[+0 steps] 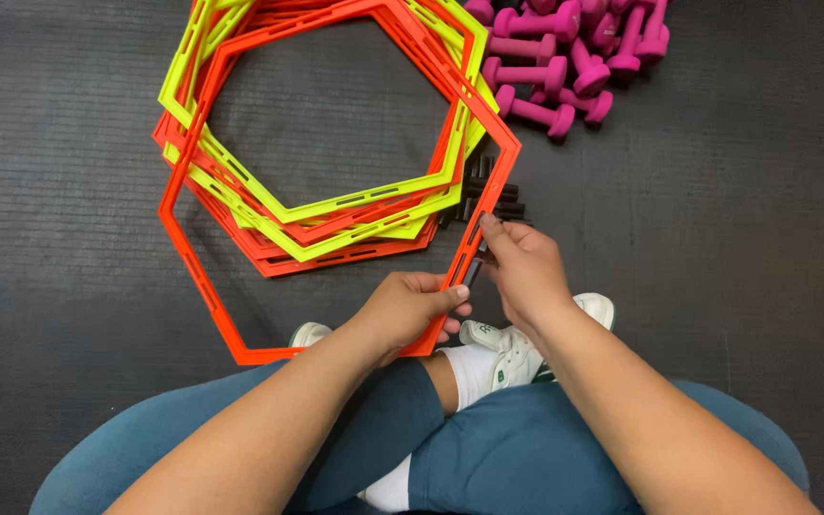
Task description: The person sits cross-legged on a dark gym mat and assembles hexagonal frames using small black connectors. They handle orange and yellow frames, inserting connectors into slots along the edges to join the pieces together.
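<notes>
A large orange hexagonal ring (193,257) lies tilted on top of a stack of orange and yellow hexagonal rings (336,215). My left hand (407,310) grips the orange ring's lower right side, thumb on its edge. My right hand (525,269) pinches a small dark clip (472,272) against that same side, just above my left hand. A small heap of dark clips (490,195) sits on the floor behind the ring's right edge.
Several pink dumbbells (565,57) are piled at the upper right. A dark rubber mat (717,238) covers the floor. My crossed legs in blue trousers (488,448), white socks and white sneakers (517,348) fill the bottom.
</notes>
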